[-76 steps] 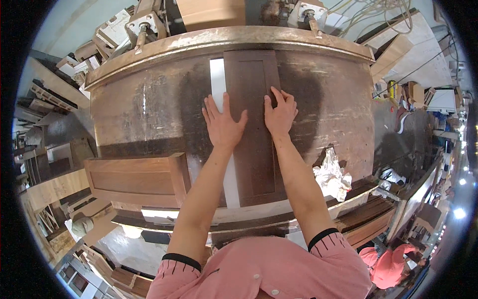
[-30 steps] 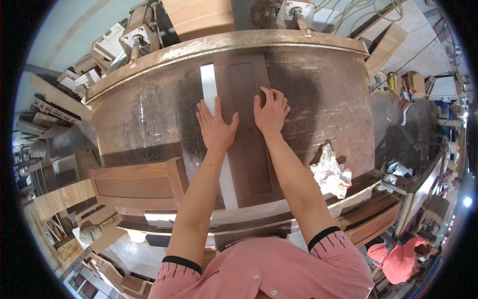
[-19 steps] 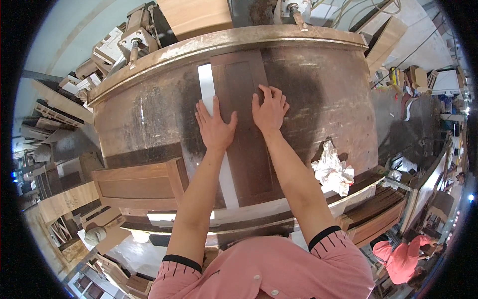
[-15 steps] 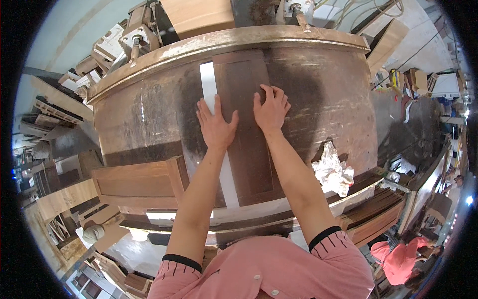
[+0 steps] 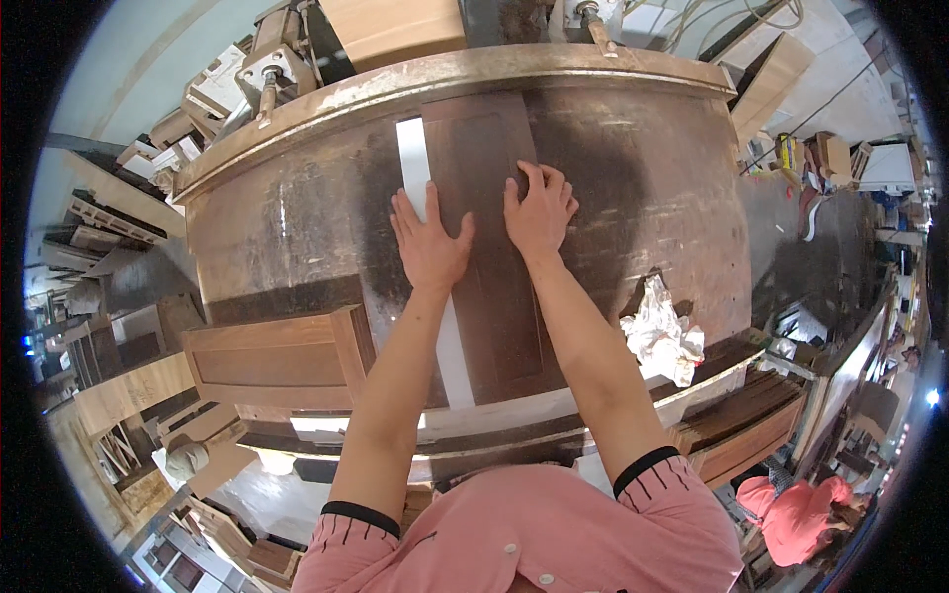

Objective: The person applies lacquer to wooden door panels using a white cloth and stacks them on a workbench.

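Note:
A long dark brown wooden panel (image 5: 486, 316) with a recessed middle lies flat on the worn workbench (image 5: 297, 217), its length running away from me. Along its left side runs a narrow white strip (image 5: 412, 153). My left hand (image 5: 431, 242) lies over the white strip and the panel's left edge, fingers stretched out and thumb apart. On the panel's right edge rests my right hand (image 5: 540, 210), its fingers bent and spread, thumb on the panel's face. Neither hand is wrapped round anything.
Left of my forearm sits a framed brown wooden panel (image 5: 267, 361). Crumpled white material (image 5: 660, 336) lies on the bench at the right. A raised ledge (image 5: 445, 74) bounds the far side, with metal clamps (image 5: 268, 89) behind it. A person in red (image 5: 796, 514) is at the lower right.
Both hands stay nearly where they were on the panel and strip. At the lower right, the person in red has shifted slightly.

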`<state>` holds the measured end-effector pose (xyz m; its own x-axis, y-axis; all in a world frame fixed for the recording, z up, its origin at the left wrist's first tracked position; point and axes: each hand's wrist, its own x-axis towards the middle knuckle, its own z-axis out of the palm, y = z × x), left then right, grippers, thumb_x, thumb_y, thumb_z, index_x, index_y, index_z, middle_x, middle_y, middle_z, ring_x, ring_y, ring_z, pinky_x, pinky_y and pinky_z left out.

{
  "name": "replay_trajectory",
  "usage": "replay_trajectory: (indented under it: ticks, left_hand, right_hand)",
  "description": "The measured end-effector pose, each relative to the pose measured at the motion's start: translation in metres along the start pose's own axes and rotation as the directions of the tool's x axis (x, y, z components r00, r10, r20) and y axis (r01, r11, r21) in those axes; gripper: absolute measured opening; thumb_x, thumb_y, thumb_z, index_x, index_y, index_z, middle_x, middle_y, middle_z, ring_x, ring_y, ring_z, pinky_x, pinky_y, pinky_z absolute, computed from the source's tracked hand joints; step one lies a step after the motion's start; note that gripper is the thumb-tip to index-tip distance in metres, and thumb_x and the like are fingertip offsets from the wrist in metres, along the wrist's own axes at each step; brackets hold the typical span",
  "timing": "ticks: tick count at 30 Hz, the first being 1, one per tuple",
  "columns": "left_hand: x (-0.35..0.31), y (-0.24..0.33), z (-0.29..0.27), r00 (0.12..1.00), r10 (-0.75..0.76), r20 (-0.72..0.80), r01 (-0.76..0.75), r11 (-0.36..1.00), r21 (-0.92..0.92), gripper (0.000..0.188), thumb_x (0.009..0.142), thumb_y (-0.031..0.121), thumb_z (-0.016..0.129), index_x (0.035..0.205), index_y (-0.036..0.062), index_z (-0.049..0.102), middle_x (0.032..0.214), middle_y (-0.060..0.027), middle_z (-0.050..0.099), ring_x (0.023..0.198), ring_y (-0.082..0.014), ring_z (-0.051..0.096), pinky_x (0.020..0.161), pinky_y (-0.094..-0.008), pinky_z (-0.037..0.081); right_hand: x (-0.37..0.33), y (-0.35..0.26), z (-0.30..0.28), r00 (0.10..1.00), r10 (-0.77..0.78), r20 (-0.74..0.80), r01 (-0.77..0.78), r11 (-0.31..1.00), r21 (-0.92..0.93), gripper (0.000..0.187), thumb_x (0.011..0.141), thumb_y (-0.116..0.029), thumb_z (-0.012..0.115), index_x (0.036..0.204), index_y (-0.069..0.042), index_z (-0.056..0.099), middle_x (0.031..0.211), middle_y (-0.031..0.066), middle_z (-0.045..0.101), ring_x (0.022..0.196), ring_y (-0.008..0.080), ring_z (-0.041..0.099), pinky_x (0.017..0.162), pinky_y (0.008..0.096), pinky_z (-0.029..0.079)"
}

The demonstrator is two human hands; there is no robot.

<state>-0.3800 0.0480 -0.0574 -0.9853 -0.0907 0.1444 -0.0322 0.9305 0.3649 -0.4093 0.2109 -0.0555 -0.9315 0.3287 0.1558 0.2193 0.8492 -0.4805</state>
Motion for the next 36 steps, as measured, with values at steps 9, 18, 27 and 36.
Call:
replay_trajectory:
  ticks: [9, 18, 27, 36]
  left_hand:
    - [0.000, 0.002, -0.002, 1.000, 0.010, -0.016, -0.011, 1.000, -0.028, 0.078, 0.090, 0.047, 0.068, 0.153, 0.0104, 0.041, 0.155, -0.0353, 0.028, 0.147, -0.0497, 0.026, 0.122, -0.0542, 0.024]
    - [-0.005, -0.001, 0.003, 1.000, 0.007, -0.026, -0.007, 1.000, 0.001, 0.078, 0.091, 0.050, 0.066, 0.154, 0.0121, 0.039, 0.155, -0.0348, 0.029, 0.147, -0.0490, 0.027, 0.121, -0.0538, 0.025]
    - [0.002, -0.004, 0.009, 0.998, 0.032, -0.060, -0.032, 0.999, 0.000, 0.077, 0.089, 0.052, 0.066, 0.152, 0.0120, 0.043, 0.154, -0.0356, 0.030, 0.147, -0.0488, 0.028, 0.121, -0.0535, 0.025]
    - [-0.002, -0.006, 0.011, 0.999, 0.018, -0.040, -0.017, 1.000, 0.011, 0.079, 0.091, 0.055, 0.064, 0.154, 0.0140, 0.041, 0.155, -0.0351, 0.029, 0.148, -0.0486, 0.027, 0.122, -0.0533, 0.025]
  right_hand:
    - [0.001, 0.002, 0.001, 0.999, -0.039, -0.034, 0.038, 0.999, -0.030, 0.036, 0.095, -0.034, 0.064, 0.127, -0.020, 0.061, 0.126, 0.0119, 0.054, 0.119, 0.0350, 0.051, 0.100, 0.0549, 0.039]
    - [-0.004, 0.004, 0.004, 0.998, -0.046, -0.031, 0.045, 0.999, -0.011, 0.037, 0.094, -0.035, 0.064, 0.128, -0.019, 0.061, 0.129, 0.0133, 0.054, 0.121, 0.0361, 0.050, 0.101, 0.0546, 0.037]
    - [0.003, 0.004, 0.009, 0.997, -0.055, -0.049, 0.055, 0.998, -0.014, 0.037, 0.093, -0.036, 0.065, 0.126, -0.020, 0.063, 0.128, 0.0130, 0.055, 0.123, 0.0358, 0.050, 0.103, 0.0554, 0.036]
    - [-0.003, 0.008, 0.011, 0.997, -0.065, -0.052, 0.064, 0.998, -0.030, 0.037, 0.093, -0.037, 0.065, 0.127, -0.021, 0.062, 0.129, 0.0113, 0.054, 0.123, 0.0353, 0.050, 0.104, 0.0555, 0.036]
